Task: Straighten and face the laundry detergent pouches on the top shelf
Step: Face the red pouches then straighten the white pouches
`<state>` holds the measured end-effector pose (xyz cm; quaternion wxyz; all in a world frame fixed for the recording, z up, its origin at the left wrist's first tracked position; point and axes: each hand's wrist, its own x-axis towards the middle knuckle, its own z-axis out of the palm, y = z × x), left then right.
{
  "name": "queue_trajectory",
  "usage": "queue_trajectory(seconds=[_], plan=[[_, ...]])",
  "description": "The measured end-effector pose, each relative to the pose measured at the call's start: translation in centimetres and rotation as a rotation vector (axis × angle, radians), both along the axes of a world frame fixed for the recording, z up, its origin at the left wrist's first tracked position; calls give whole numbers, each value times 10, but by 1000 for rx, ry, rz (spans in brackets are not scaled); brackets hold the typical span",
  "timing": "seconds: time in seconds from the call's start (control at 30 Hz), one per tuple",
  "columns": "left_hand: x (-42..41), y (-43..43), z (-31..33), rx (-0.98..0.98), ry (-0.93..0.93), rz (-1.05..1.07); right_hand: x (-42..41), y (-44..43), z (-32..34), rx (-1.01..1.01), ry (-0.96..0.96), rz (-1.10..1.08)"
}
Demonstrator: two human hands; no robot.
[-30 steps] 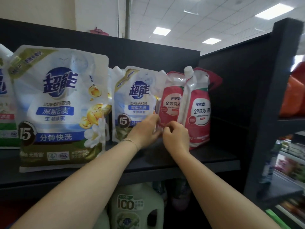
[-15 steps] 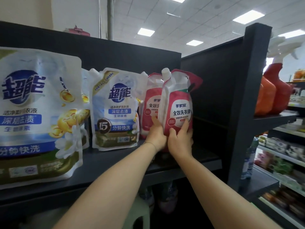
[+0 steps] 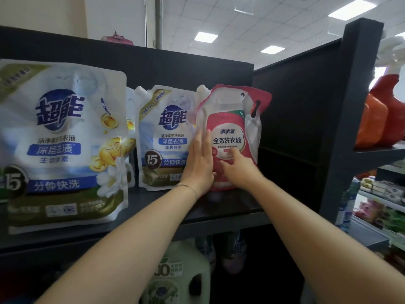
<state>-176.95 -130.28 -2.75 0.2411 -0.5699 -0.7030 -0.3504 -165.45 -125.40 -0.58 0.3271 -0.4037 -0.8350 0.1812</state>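
Observation:
A red and white detergent pouch [image 3: 230, 119] stands upright on the black top shelf [image 3: 232, 205], its label facing me. My left hand [image 3: 200, 160] lies flat against its left edge, fingers straight and pointing up. My right hand [image 3: 237, 167] presses its lower front, fingers spread. A second red pouch behind it is almost hidden; only its white spout [image 3: 202, 88] shows. To the left stand a smaller white and blue pouch [image 3: 163, 137] and a large white and blue pouch [image 3: 63, 141], both facing forward.
The shelf's black side panel [image 3: 295, 119] stands right of the red pouch with a gap between. Orange spray bottles [image 3: 381, 115] sit on the neighbouring shelf at right. A green and white jug [image 3: 179, 275] stands on the shelf below.
The front red pouch was gripped from below between both hands and has turned so its label faces me. My left hand has flattened against its side, and my right hand moved onto its front.

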Motion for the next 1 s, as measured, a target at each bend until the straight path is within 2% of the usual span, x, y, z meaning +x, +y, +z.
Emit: queue_trajectory(seconds=[0.1,0.17,0.33,0.5,0.63,0.8,1.0], plan=[[3,-14,5,-87,260,62,11,-10,9,145,-90,-115],[3,-27,8,-124,292,63,10,-24,8,244,-85,-121],[-8,-75,11,-103,400,115,-15,-66,0,398,60,77],[-32,-144,18,-41,500,188,-50,-114,0,573,144,176],[-60,-204,16,-10,537,272,-81,-161,-2,681,248,273],[-88,-274,1,9,420,361,-115,-213,-8,816,297,393],[-123,-347,-7,-139,359,514,-159,-272,-18,849,305,555]])
